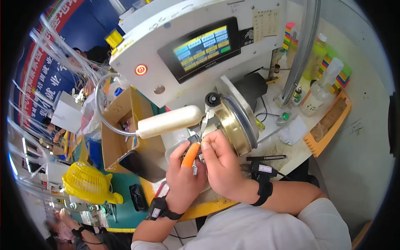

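In front of a brass-coloured wheel (231, 129) on the machine, my two hands meet at their fingertips. My left hand (185, 177) wears an orange finger cot (191, 155) and is closed in a pinch. Beside it my right hand (223, 162) pinches with thumb and forefinger at the same spot. What the fingers hold is small and mostly hidden by them. Just above them a thin metal piece (204, 125) hangs below a black round knob (212, 99). A pale cylindrical lamp-like tube (170, 121) on a flexible metal arm (104, 112) reaches in from the left.
Behind stands a white machine housing with a touch screen (204, 48) and a lit red button (141, 69). Left are a cardboard box (110, 146), a dark phone (135, 162) and a yellow fan (87, 183). Right are bottles (314, 98) and an orange tray (333, 123).
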Tool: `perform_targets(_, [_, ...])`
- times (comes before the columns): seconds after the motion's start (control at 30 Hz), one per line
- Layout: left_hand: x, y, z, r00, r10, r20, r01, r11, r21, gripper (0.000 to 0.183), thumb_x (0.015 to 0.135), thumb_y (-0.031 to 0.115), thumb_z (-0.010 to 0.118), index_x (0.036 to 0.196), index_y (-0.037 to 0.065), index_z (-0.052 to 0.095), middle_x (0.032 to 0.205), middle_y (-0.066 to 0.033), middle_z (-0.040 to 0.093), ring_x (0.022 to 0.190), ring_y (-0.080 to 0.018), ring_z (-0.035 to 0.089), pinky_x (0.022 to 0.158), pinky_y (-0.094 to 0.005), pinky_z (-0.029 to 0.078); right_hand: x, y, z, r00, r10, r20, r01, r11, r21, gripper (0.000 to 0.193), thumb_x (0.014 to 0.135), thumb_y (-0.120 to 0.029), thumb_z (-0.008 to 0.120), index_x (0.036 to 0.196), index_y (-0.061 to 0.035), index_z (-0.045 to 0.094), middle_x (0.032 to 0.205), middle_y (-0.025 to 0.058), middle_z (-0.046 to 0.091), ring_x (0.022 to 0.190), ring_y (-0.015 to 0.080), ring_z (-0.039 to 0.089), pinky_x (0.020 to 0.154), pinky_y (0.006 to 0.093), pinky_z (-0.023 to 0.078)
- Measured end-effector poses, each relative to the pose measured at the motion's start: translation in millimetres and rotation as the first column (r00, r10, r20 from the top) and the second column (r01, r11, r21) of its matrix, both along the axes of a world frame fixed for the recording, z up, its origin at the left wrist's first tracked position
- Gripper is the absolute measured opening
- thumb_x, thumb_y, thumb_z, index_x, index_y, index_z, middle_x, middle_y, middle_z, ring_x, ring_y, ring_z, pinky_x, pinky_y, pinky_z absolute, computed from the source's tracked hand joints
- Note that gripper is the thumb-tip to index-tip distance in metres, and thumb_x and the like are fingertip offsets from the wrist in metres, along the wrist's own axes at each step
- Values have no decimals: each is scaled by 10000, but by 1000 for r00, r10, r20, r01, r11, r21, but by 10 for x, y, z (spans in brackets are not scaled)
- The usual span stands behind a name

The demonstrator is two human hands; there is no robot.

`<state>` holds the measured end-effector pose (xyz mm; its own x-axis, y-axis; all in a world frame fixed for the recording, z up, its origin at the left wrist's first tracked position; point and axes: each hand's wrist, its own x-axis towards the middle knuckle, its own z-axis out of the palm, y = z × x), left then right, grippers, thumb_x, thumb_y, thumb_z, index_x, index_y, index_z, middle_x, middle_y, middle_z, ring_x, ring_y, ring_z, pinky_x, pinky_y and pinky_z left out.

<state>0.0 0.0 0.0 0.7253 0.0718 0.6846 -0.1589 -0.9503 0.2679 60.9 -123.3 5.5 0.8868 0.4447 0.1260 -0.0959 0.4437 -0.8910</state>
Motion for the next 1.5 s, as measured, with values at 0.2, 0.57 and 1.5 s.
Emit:
perform_targets(0.2, [-13, 45, 176, 995, -44, -86, 45, 999, 12, 468, 804, -2, 776, 1265, 49, 709, 1379, -142, 631, 1007, -324, 746, 798, -372, 630, -12, -41, 104, 987, -80, 136, 103, 979, -174, 77, 1140, -153, 485, 1147, -78, 500, 827, 34, 564, 713, 106, 526, 673, 311, 473])
perform_targets(0.57, [35, -12, 0, 998, 28, -47, -25, 997, 75, 557, 818, 86, 843, 1339, 49, 652, 1363, -152, 626, 1098, -346, 719, 847, -388, 619, 17, -38, 112, 984, -73, 165, 115, 959, -259, 82, 1131, -161, 491, 1132, -80, 503, 802, 51, 602, 684, 148, 605, 648, 347, 492])
perform_targets(1.5, [-257, -932, -79, 986, -166, -18, 165, 984, -71, 723, 800, 64, 700, 1474, 9, 443, 1410, -183, 492, 1223, -331, 513, 1103, -481, 363, 85, -3293, -953, 525, -702, 481, 845, 496, -200, 57, 1059, -25, 612, 1093, -36, 567, 789, -14, 538, 653, 54, 456, 598, 242, 401])
